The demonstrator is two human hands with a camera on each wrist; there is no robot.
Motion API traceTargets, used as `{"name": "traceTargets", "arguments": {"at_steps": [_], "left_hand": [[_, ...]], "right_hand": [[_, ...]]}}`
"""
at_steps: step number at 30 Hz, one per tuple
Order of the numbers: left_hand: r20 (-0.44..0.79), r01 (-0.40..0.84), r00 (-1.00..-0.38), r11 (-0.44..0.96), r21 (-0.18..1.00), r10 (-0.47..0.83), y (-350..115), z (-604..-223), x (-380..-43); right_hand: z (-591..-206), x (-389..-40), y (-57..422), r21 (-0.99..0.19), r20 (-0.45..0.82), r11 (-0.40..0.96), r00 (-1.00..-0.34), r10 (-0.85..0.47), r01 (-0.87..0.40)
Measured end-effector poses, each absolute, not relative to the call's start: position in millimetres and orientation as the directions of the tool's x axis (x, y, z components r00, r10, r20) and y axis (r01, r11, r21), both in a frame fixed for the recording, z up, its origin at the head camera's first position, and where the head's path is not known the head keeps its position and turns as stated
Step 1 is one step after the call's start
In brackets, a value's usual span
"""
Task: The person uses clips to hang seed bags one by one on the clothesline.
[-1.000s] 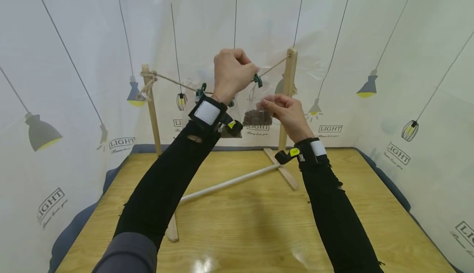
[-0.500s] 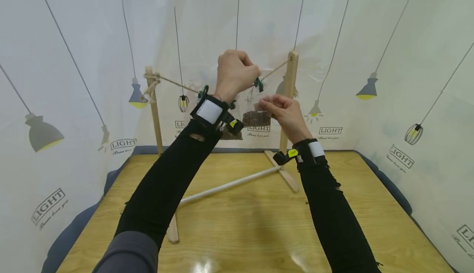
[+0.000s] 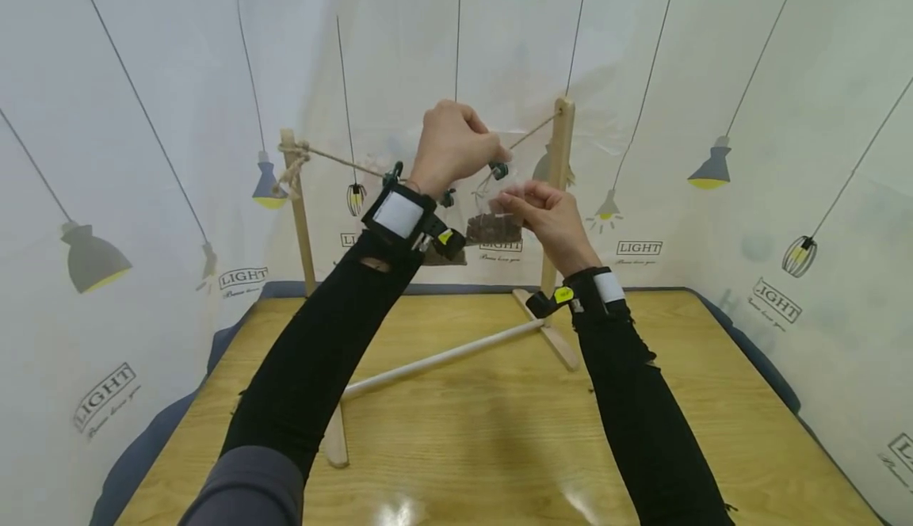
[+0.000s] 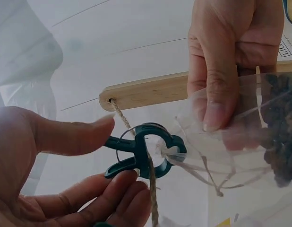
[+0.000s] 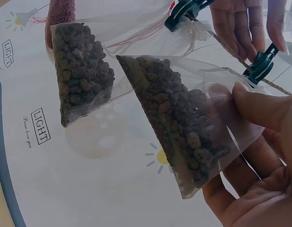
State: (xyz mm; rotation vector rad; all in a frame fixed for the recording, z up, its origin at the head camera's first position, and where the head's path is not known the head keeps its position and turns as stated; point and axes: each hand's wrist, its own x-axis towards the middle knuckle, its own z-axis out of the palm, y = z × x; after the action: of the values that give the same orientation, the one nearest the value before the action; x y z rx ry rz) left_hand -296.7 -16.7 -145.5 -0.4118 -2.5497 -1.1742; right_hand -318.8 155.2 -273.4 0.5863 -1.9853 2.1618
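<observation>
My left hand [image 3: 460,142] pinches the handles of a dark green plastic spring clip [image 4: 141,158] with thumb and fingertips. The clip's jaws surround the gathered neck of a clear plastic bag and the twine rope [image 4: 153,196]. Below and to the right, my right hand [image 3: 556,213] holds this bag [image 5: 169,113] between thumb and fingers. Brown pebble-like pieces fill its lower end, and its loose tie strings [image 4: 210,177] hang near the neck. Another bag [image 5: 82,73] of similar pieces hangs beside it, below another green clip [image 5: 186,14].
The rope runs between a left wooden post [image 3: 299,225] and a right wooden post [image 3: 563,142]. A white rod [image 3: 442,357] joins their feet on the wooden table [image 3: 456,447]. Lamp-printed sheeting [image 3: 642,51] surrounds the table. A reddish bag [image 5: 62,12] shows at the right wrist view's top.
My left hand has shifted slightly right and down with the clip, which has turned a little. My right hand stays almost where it was, holding the bag.
</observation>
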Motion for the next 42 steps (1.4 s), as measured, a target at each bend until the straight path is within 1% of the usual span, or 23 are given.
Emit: {"name": "traceTargets", "arguments": {"at_steps": [6, 13, 22, 30, 36, 39, 42], "left_hand": [[0.381, 0.409, -0.905, 0.626, 0.664, 0.186, -21, -145, -296], [0.286, 0.383, -0.923, 0.676, 0.629, 0.256, -29, -140, -293], [0.208, 0.351, -0.936, 0.693, 0.63, 0.285, -33, -141, -294], [0.191, 0.39, -0.918, 0.707, 0.59, 0.347, -37, -144, -294], [0.173, 0.397, -0.914, 0.725, 0.564, 0.367, -40, -145, -294], [0.186, 0.411, -0.909, 0.726, 0.551, 0.374, -41, -146, -294], [0.228, 0.443, -0.896, 0.725, 0.528, 0.382, -43, -147, -293]], "right_hand": [[-277, -317, 156, -0.928, 0.37, -0.112, -0.915, -0.161, -0.356], [-281, -318, 160, -0.934, 0.357, -0.076, -0.917, -0.177, -0.348], [-287, -321, 165, -0.942, 0.336, -0.063, -0.925, -0.178, -0.33], [-289, -318, 166, -0.939, 0.342, -0.039, -0.924, -0.171, -0.34], [-290, -317, 170, -0.934, 0.339, 0.031, -0.913, -0.226, -0.355], [-292, -317, 174, -0.925, 0.351, 0.058, -0.901, -0.255, -0.376], [-293, -315, 178, -0.914, 0.364, 0.076, -0.889, -0.277, -0.398]]}}
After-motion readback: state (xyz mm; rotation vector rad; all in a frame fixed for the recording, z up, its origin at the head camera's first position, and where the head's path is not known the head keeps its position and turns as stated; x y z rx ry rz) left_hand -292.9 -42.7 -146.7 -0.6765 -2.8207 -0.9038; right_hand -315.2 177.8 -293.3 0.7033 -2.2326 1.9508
